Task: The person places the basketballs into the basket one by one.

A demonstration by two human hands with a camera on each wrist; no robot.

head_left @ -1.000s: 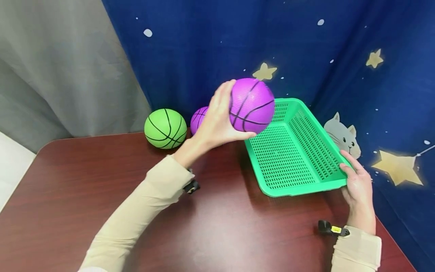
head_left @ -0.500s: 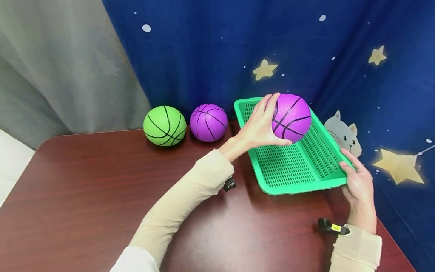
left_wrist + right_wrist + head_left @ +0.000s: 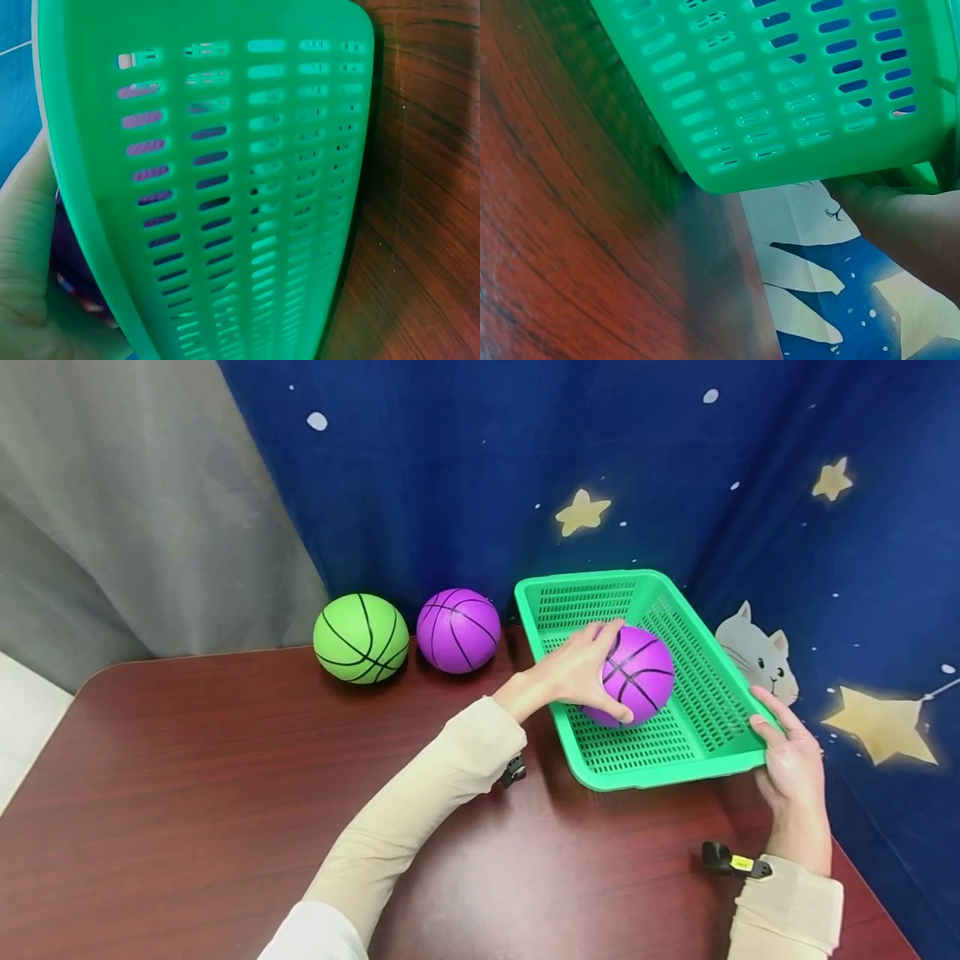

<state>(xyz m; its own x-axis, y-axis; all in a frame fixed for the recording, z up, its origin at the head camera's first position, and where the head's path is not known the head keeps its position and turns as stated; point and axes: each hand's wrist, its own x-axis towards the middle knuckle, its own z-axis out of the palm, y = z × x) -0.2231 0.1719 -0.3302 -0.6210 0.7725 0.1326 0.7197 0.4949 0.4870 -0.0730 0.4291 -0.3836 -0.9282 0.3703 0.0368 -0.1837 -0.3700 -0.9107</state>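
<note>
While the background is filled by the blue curtain [image 3: 450, 460], the dark red bench [image 3: 225, 793] is placed in front of it and all the things are carried there. On the bench, toward its right side, the green basket [image 3: 678, 772] is found; its near right corner is brought close to the bench edge, and it cannot be told whether its base is fully supported. Well apart to the left, the green ball [image 3: 362, 637] is seen, and just beside it the spare purple ball [image 3: 458, 631]. The held purple ball [image 3: 643, 675] is located inside the basket, low between the walls; whether the floor of the basket is touched cannot be judged. By the left grip [image 3: 581, 672], spread wide around the ball's left side, this ball is held between fingers and thumb. By the right grip [image 3: 791, 768], closed at the near right corner, the basket rim is held; the lower fingers are partly hidden.

As a judgement, if the ball were released unevenly, it could be rolled against a wall, since it is round and smooth. The basket could also be tipped if its corner were lowered or pushed past the edge.
</note>
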